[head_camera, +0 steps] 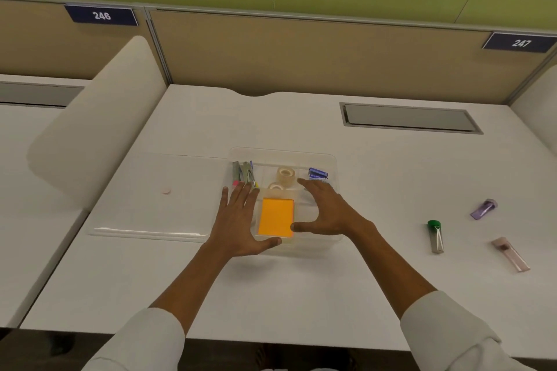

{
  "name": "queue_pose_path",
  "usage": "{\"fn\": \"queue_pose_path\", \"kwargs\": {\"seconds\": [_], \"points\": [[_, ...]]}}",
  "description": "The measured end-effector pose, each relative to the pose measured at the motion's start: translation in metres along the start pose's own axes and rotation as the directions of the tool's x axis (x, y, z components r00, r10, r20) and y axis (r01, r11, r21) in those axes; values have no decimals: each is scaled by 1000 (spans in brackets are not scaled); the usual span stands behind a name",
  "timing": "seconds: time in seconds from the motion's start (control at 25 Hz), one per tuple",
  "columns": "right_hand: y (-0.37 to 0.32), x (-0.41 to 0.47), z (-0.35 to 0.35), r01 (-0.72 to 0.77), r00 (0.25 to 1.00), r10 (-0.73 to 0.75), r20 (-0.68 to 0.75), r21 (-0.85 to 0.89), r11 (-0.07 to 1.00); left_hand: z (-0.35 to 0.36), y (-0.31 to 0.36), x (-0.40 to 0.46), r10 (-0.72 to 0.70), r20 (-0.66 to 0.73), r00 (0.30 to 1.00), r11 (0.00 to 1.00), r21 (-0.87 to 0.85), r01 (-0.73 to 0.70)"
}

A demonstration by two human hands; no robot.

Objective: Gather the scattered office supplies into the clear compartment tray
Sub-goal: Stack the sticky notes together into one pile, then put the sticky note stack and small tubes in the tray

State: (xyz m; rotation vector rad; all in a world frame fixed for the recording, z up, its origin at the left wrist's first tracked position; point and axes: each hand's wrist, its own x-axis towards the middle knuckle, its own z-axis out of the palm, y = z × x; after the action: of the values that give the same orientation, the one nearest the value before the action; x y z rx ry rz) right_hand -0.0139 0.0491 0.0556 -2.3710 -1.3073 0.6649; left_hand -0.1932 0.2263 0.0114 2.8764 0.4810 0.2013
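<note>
Head view shows both hands — left hand (pixel 238 220) and right hand (pixel 327 211), fingers spread and released — flanking the orange notes (pixel 276 217) in the clear tray (pixel 331 159) on the bench; best steady the tray, then fetch the three tubes — green-capped tube (pixel 435 236) first.

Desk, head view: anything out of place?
Yes. Three small cases lie loose on the desk right of the tray: a green-capped one, a purple one, a pink one. A small round pinkish piece lies left.
</note>
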Motion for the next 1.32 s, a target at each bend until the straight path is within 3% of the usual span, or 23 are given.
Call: {"fn": "queue_pose_path", "kwargs": {"seconds": [0.16,0.44,0.6,0.84,1.12,1.32], "points": [[12,-13,-5,-17,991,18,-129,8,1000,1,29,12,70,11,997,997,15,-70],[65,-58,-17,-91,971,98,-218,42,995,23,103,37,158,38,987,985,-69,-155],[109,-95,-22,-145,948,131,-291,-28,989,40,160,55,287,81,955,954,-115,-277],[189,-157,-21,-221,941,184,-285,-101,970,69,263,80,425,95,900,889,-233,-395],[279,-204,-30,-249,937,226,-267,-56,967,113,339,112,412,287,865,904,-249,-348],[314,-209,-39,-204,958,202,-205,13,979,127,354,143,280,369,886,926,-348,-147]]}}
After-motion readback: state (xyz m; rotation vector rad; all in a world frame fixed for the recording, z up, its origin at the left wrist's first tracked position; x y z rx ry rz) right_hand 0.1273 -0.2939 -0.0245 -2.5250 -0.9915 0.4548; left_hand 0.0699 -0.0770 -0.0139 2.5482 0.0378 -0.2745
